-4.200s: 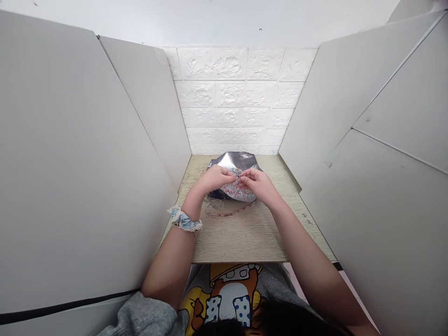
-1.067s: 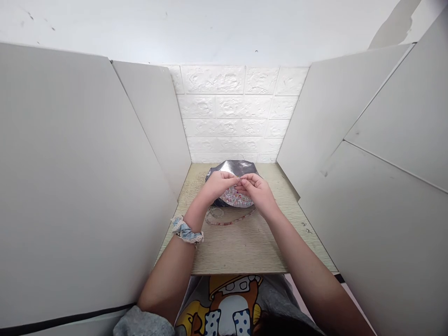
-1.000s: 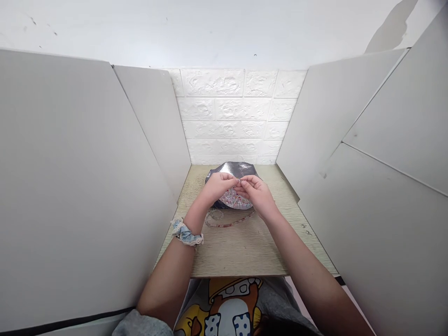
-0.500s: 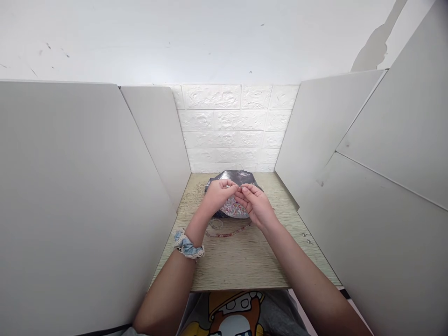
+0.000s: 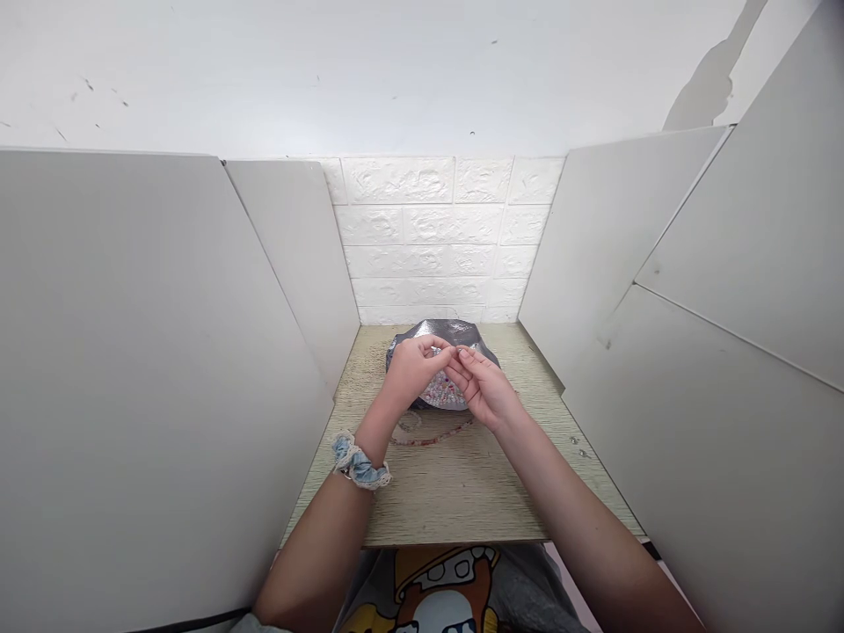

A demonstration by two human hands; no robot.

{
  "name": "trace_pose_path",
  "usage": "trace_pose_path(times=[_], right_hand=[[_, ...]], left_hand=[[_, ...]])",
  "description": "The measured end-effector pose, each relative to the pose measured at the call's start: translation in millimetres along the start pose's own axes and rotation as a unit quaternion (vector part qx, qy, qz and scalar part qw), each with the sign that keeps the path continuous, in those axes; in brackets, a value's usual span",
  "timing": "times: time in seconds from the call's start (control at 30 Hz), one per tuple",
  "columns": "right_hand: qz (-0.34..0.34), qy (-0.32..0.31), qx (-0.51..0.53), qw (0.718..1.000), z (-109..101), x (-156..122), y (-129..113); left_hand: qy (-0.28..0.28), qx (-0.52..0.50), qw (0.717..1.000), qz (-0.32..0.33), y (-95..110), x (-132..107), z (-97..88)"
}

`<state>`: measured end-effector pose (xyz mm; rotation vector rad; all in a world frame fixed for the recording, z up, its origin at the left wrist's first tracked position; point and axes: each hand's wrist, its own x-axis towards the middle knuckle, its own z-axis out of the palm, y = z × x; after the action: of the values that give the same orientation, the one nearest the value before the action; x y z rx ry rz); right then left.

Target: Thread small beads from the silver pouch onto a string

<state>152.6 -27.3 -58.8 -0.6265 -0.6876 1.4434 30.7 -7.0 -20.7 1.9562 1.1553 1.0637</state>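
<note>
Both hands met over the shiny silver foil bag (image 5: 454, 332), which sat at the far end of the pale wood-grain counter (image 5: 454, 492). Left hand (image 5: 412, 374): fingers curled, thumb and forefinger pinched together, grip closed on something too small to identify. Right hand (image 5: 484, 387): fingertips (image 5: 462, 354) extended toward the left pinch, touching or nearly so; can't tell if that grip held anything. Directly under both grips, the bag's open mouth showed a heap of small multicoloured beads (image 5: 443, 393). Just nearer the person than the grips, a thin strand of pinkish beads (image 5: 432, 435) lay looped on the counter, apart from both hands. Blue fabric scrunchie with lace trim (image 5: 360, 460) was on the left wrist. A few tiny loose clear beads (image 5: 578, 448) lay on the counter well right of the right grip. Grey partition boards (image 5: 164, 369) flanked both sides; white embossed brick wall (image 5: 439, 237) stood beyond the bag.
</note>
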Motion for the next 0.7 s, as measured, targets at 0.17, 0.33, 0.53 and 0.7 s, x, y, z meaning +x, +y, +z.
trace_pose_path(times=[0.17,0.33,0.53,0.7], right_hand=[[-0.006,-0.005,-0.007,1.0,0,0,0],[-0.002,0.0,0.01,1.0,1,0,0],[-0.002,-0.004,0.014,1.0,1,0,0],[-0.003,-0.006,0.007,1.0,1,1,1]], left_hand=[[0.004,0.009,1.0,0.004,1,-1,-0.1],[0.007,0.019,1.0,0.005,2,-1,-0.5],[0.02,0.026,0.999,0.007,7,-3,-0.7],[0.027,0.032,0.999,0.003,10,-4,-0.9]])
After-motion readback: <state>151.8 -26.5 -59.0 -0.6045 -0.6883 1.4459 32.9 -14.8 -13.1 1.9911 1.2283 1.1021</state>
